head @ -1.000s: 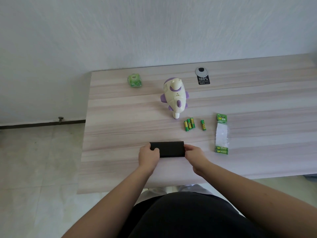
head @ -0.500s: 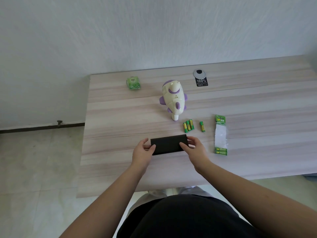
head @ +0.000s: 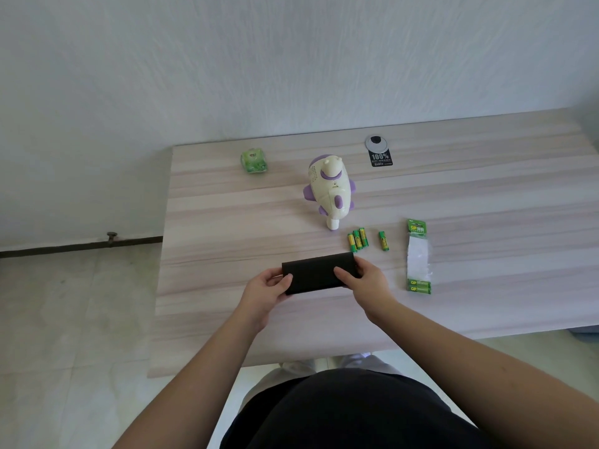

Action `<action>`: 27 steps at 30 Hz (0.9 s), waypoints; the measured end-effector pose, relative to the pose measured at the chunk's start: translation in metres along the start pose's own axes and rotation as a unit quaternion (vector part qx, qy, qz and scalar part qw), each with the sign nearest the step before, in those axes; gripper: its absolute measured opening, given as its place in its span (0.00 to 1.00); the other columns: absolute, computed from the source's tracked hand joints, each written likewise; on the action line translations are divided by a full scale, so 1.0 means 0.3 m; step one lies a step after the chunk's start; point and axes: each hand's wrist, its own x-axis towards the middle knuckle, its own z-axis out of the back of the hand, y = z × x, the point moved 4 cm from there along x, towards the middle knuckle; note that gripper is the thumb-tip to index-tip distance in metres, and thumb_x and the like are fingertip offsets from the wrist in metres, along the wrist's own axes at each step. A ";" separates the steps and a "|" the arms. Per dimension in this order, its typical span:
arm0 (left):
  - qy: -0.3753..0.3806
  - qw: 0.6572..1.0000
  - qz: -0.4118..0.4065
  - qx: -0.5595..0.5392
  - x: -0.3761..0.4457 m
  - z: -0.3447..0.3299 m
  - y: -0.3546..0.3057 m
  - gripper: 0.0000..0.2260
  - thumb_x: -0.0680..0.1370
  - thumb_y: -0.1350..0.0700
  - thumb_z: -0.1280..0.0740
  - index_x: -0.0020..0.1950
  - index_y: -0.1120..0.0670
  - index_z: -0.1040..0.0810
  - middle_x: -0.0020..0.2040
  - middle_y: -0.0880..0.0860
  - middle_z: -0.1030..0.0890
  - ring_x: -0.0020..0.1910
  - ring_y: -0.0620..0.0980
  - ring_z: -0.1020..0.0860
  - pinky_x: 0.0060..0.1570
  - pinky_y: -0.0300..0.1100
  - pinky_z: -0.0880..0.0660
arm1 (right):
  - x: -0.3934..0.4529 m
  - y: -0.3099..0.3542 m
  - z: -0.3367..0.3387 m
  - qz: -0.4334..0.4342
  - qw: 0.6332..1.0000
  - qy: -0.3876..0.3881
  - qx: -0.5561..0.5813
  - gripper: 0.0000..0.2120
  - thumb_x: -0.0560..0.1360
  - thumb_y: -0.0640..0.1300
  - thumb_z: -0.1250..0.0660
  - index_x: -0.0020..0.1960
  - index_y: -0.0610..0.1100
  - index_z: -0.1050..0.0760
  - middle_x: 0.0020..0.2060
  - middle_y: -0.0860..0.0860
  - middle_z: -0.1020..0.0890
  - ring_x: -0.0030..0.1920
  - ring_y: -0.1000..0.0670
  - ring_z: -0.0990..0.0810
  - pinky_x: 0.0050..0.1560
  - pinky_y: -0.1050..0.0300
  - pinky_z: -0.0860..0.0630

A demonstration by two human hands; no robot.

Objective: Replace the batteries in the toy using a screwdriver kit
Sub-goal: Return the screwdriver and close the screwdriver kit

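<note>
1. Hands grip a black case [head: 319, 273] at both ends over the near part of the counter [head: 227, 222]; whether the case touches the surface cannot be told.
2. Left hand [head: 267, 291] is curled around the case's left end, thumb on top and fingers hidden beneath.
3. Right hand [head: 364, 281] pinches the case's right end, thumb [head: 345, 274] lying across the top face and fingers wrapped over the far edge.
4. Case lies lengthwise from 9 to 3 o'clock, its right end tilted slightly away, lid closed.
5. Toy [head: 329, 189], cream with purple trim, lies at 12 o'clock from the case, well apart, its narrow end pointing toward the person.
6. Three batteries [head: 357, 239], green and yellow, lie side by side just past the case's right corner, at about 1 o'clock; they sit just beside the toy's narrow end.
7. Fourth battery [head: 383, 240] lies alone just to the 3 o'clock side of that trio.
8. Battery pack [head: 418, 256], a torn strip with a green card at the far end and cells at the near end, lies at 3 o'clock from the case.
9. Green packet [head: 253, 160] rests at 10 o'clock from the toy, near the far edge.
10. Black tag [head: 381, 158] reading "100%" lies at 1 o'clock from the toy, touching a round grey grommet [head: 376, 142].
</note>
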 end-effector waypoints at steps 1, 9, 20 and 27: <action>0.003 1.000 0.001 -0.004 0.000 0.003 0.001 0.10 0.77 0.65 0.31 0.58 0.60 0.24 0.54 0.60 0.18 0.54 0.55 0.18 0.50 0.44 0.20 | 0.002 0.000 -0.001 0.000 1.000 0.004 0.004 0.23 0.74 0.52 0.29 0.67 0.48 0.27 0.56 0.51 0.19 0.57 0.49 0.20 0.61 0.48 0.23; 0.104 0.970 -0.017 0.218 0.016 0.029 -0.043 0.11 0.77 0.55 0.30 0.58 0.51 0.23 0.54 0.54 0.19 0.54 0.53 0.19 0.56 0.49 0.21 | -0.015 0.020 0.003 -0.015 0.994 0.082 0.066 0.16 0.78 0.41 0.34 0.65 0.45 0.27 0.52 0.50 0.17 0.52 0.53 0.18 0.56 0.56 0.21; 0.098 0.897 -0.120 0.415 0.047 -0.077 -0.076 0.09 0.77 0.53 0.31 0.56 0.54 0.21 0.49 0.51 0.18 0.46 0.50 0.19 0.40 0.39 0.24 | -0.007 0.108 -0.009 0.026 0.999 0.014 -0.026 0.10 0.77 0.49 0.32 0.57 0.50 0.25 0.49 0.54 0.18 0.49 0.52 0.19 0.51 0.57 0.21; 0.018 0.930 -0.089 0.357 0.093 -0.071 -0.023 0.12 0.77 0.53 0.30 0.57 0.56 0.24 0.49 0.51 0.20 0.49 0.52 0.21 0.52 0.48 0.22 | 0.023 0.057 0.063 0.005 0.995 -0.062 -0.075 0.11 0.78 0.48 0.36 0.60 0.49 0.25 0.50 0.52 0.20 0.50 0.51 0.21 0.56 0.50 0.22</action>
